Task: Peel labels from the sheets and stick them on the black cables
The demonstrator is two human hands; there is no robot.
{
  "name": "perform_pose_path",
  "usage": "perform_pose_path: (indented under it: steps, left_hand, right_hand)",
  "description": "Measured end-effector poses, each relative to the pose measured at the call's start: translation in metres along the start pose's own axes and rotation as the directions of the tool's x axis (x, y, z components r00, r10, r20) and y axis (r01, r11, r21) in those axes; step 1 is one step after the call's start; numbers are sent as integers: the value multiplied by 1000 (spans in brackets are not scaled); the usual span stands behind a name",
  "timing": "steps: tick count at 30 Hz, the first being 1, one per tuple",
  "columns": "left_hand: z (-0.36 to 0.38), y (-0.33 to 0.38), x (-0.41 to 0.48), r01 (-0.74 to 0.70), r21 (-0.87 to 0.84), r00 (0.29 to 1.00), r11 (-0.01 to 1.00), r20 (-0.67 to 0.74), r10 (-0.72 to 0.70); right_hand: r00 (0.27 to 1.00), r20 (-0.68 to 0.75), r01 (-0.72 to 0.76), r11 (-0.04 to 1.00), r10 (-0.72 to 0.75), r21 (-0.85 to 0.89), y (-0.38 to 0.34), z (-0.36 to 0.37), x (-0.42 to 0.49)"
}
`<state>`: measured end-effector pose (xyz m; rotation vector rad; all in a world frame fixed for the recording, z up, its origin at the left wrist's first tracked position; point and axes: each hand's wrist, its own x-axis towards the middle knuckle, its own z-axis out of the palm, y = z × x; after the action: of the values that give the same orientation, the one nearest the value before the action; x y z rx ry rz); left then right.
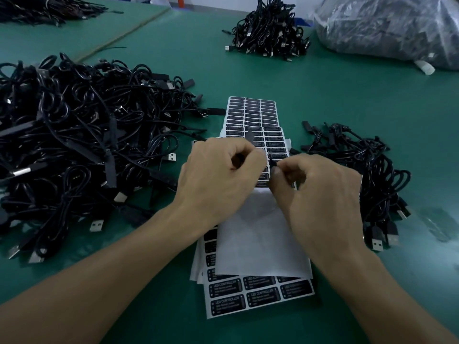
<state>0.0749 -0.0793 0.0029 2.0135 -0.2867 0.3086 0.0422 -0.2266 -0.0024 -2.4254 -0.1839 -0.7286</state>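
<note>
Green matte counter [323, 100] bears four black cable heaps [82, 145] and white label sheets [250, 112]; fingers of left hand [218, 177] and right hand [320, 192] pinch small black pieces [272, 163].

Cable heaps [74, 135] [360, 175] flank the label sheets [250, 115]; far mat [173, 58] open

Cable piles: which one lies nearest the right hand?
The small pile on the right, just beyond the right hand. The big pile lies left of the left hand, and the far pile sits well back.
</note>
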Motion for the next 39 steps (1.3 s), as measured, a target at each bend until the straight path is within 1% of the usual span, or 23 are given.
perform_pose_path:
  steps: [2, 4, 6, 8, 10, 11, 13, 15, 20, 23, 27, 31, 34, 39]
  left_hand:
    - [-2, -1, 1, -31, -24, 999, 999, 25, 32]
    - [-3, -1, 1, -49, -77, 996, 996, 66, 54]
    - [-4, -2, 0, -35, -154, 992, 987, 118, 54]
    - [-4, -2, -1, -18, -205, 984, 979, 168, 53]
    - [-4, -2, -1, 20, -269, 974, 963, 224, 42]
    - [-4, -1, -1, 51, -305, 966, 951, 256, 31]
    - [-4, 0, -2, 109, -368, 947, 924, 320, 15]
    - [-6, 2, -2, 136, -404, 933, 905, 359, 20]
    - [-7, 3, 0, 202, -410, 903, 890, 430, -7]
    - [-7, 2, 2, 237, -377, 888, 895, 459, -42]
    - [-8, 0, 2, 217, -359, 907, 908, 417, -52]
    - [-9, -1, 3, 202, -345, 926, 917, 372, -64]
    - [-9, -2, 4, 210, -333, 927, 919, 367, -78]
    - [-10, -2, 6, 228, -358, 924, 905, 373, -86]
  right_hand:
    - [995, -59, -66, 987, 75, 149, 1, -2, 1]
    - [979, -79, -146, 919, 188, 366, 1, -2, 3]
    - [958, -42, -206, 787, 283, 582, 0, -2, 6]
    - [932, 68, -281, 593, 355, 755, -1, -3, 7]
    - [902, 195, -358, 415, 385, 836, 0, -3, 8]
    - [891, 233, -381, 361, 391, 851, 0, -2, 9]
    - [878, 273, -401, 293, 394, 868, 1, -2, 9]
    - [879, 286, -395, 246, 382, 885, 0, -2, 9]
    - [895, 279, -373, 239, 349, 897, 0, -2, 9]
    - [900, 269, -369, 270, 343, 890, 1, -2, 9]
    - [890, 256, -388, 332, 376, 860, 5, 1, 9]
    - [886, 249, -394, 351, 392, 849, 4, 2, 9]
    - [890, 242, -391, 373, 387, 841, 4, 1, 8]
    - [904, 218, -377, 441, 369, 814, 4, 0, 8]
